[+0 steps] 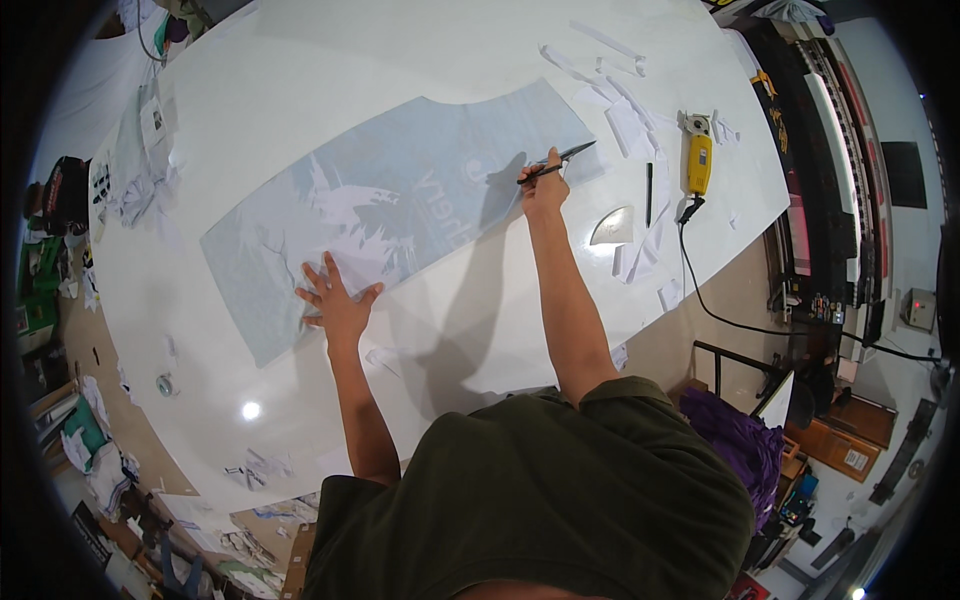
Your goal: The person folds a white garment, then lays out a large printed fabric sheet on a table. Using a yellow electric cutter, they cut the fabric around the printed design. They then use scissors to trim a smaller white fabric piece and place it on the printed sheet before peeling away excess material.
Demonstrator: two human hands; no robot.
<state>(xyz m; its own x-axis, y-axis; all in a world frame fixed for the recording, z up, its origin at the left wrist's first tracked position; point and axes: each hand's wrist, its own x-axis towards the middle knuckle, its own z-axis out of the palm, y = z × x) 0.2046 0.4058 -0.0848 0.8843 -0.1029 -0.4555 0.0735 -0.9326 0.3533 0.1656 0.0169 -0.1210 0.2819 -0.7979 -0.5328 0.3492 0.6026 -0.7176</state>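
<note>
A long pale-blue printed sheet (pixel 270 250) lies diagonally across the white table (pixel 300 60). My left hand (pixel 335 305) rests on its lower left part with the fingers spread. My right hand (pixel 543 190) grips black scissors (pixel 576 151) at the sheet's right end, the blades pointing up and to the right over it. Just right of the sheet are loose white paper strips (pixel 625 130), a curved metal piece (pixel 612 226) and a thin black stick (pixel 650 195).
A yellow corded electric cutter (pixel 700 170) lies at the table's right, its cord running off the edge. Purple fabric (pixel 745 465) is below at the right. Crumpled white material (pixel 135 190) sits at the upper left, near a small roll (pixel 166 385) farther down. Dark racks (pixel 820 180) stand beyond the right edge.
</note>
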